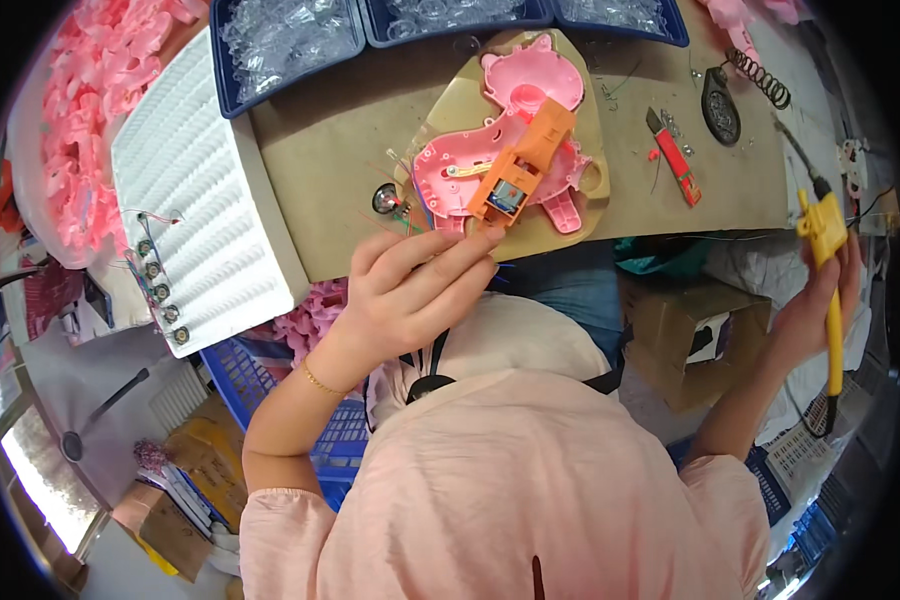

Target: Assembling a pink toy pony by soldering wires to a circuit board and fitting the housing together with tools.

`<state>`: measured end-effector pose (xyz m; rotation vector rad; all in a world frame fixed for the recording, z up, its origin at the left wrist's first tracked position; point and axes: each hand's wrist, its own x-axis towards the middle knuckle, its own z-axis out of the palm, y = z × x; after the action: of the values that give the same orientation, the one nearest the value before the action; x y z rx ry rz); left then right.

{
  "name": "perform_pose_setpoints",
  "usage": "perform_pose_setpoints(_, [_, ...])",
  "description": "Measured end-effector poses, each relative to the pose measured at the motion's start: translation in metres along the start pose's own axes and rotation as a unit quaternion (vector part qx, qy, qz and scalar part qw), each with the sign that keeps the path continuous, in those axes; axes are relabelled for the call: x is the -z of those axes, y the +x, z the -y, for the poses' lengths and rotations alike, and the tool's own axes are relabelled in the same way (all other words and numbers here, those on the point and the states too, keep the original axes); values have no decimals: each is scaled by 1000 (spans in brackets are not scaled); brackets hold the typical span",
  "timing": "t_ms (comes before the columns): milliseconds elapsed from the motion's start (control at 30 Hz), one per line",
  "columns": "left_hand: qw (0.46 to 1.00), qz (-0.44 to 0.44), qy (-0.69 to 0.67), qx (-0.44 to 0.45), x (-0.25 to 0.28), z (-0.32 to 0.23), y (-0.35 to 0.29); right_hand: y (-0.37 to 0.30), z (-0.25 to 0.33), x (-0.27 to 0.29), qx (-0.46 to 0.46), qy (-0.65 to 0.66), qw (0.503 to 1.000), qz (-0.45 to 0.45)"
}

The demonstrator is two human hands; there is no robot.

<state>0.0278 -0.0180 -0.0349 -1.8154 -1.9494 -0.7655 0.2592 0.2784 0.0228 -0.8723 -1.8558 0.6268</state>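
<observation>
A pink animal-shaped toy shell half (455,150) lies hollow side up on a tan board (588,70). Diagonally across it sits an orange plastic housing (538,140), with a small circuit board (508,197) in its opening. My left hand (410,285) reaches to the housing's near end, fingers long and close together, fingertips on it; the thumb's grip is hidden. Beside those fingers lies a small round speaker (386,198) with thin wires. Out at the right, my right hand (820,300) is wrapped round a yellow soldering iron (823,228), its metal tip pointing away from me.
Blue bins (365,40) of clear plastic parts line the far edge. At left are a white ridged tray (195,190) with several small speakers and a heap of pink parts (95,110). A red cutter knife (676,160) and a coil-spring stand (722,105) lie right.
</observation>
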Motion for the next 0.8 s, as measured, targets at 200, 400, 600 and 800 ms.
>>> perform_pose_setpoints(200, [998, -3, 4, 60, -16, -10, 10, -44, 21, -5, -47, 177, 981, 62])
perform_pose_setpoints(400, [985, -40, -67, 155, -15, -16, 7, -69, 45, -19, -66, 203, 967, 140])
perform_pose_setpoints(600, [990, -26, 28, 134, -16, -22, 6, -71, 47, -21, -58, 209, 960, 178])
perform_pose_setpoints(800, [986, 45, 80, 136, -6, -24, 19, -72, 46, -24, -87, 215, 955, 184])
